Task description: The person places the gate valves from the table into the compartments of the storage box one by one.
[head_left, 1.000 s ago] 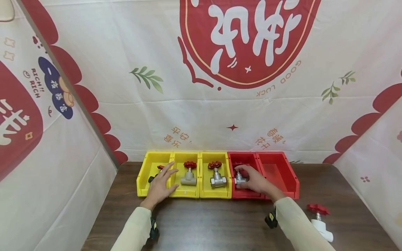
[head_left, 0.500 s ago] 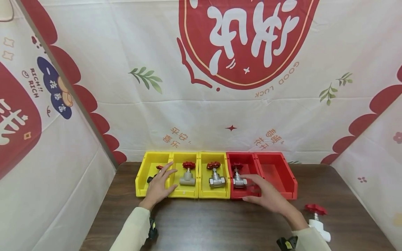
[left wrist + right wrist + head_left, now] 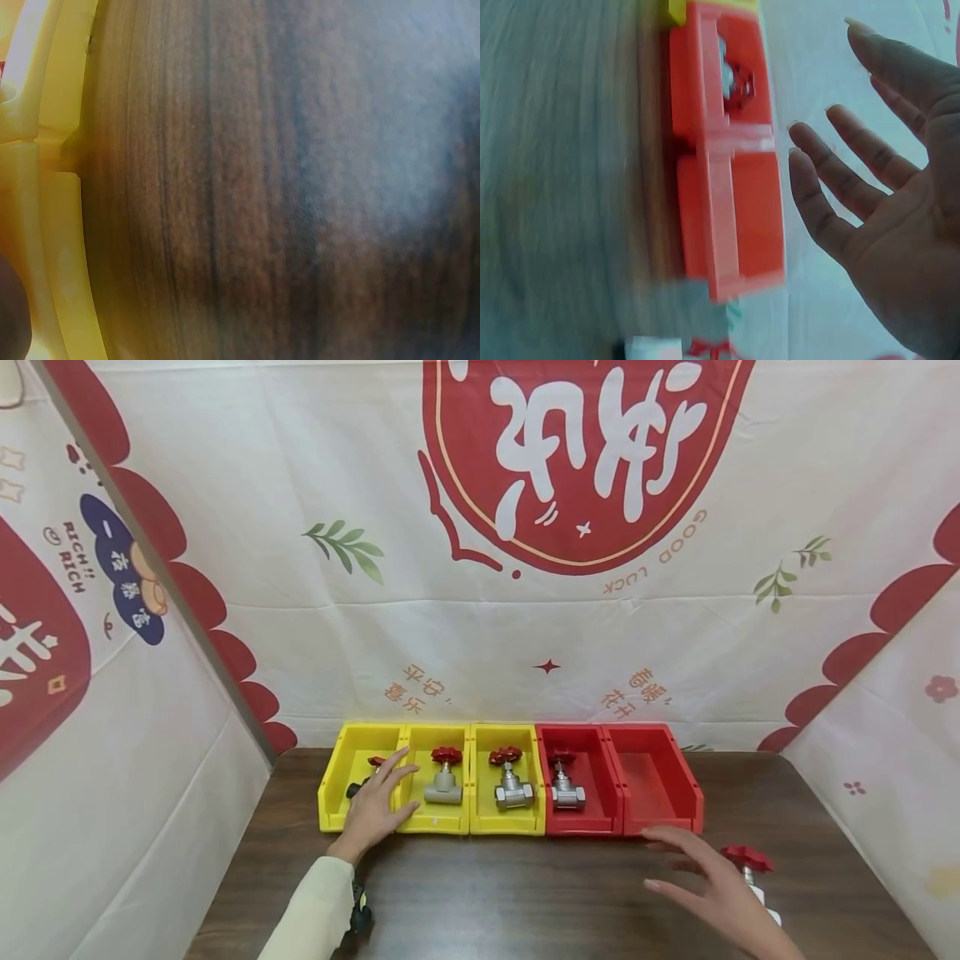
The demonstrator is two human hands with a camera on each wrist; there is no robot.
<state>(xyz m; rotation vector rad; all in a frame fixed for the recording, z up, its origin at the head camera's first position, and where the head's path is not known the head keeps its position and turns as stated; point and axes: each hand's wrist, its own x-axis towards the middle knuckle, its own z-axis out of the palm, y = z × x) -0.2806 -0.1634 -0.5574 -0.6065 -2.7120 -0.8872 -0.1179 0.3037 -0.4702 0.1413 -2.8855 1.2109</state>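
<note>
My left hand (image 3: 375,810) lies over the leftmost yellow bin (image 3: 327,810), fingers spread and holding nothing. A dark valve (image 3: 352,791) with a red handwheel sits partly hidden under it. Beside those fingers, a grey valve (image 3: 443,792) lies in the second yellow bin. A metal valve (image 3: 513,793) occupies the third. Another metal valve (image 3: 567,797) lies in the left red bin (image 3: 588,827). My right hand (image 3: 723,897), fingers apart with nothing between them, hovers above the table just left of a white valve (image 3: 759,892) with a red handwheel, covering part of it.
The right red bin (image 3: 693,827) ends the row at the back of the brown wooden table (image 3: 525,893). A printed cloth (image 3: 420,627) hangs behind the bins and along both sides.
My right hand has let go of the metal valve in the left red bin and moved right and toward me, near the white valve. The left hand stays in place.
</note>
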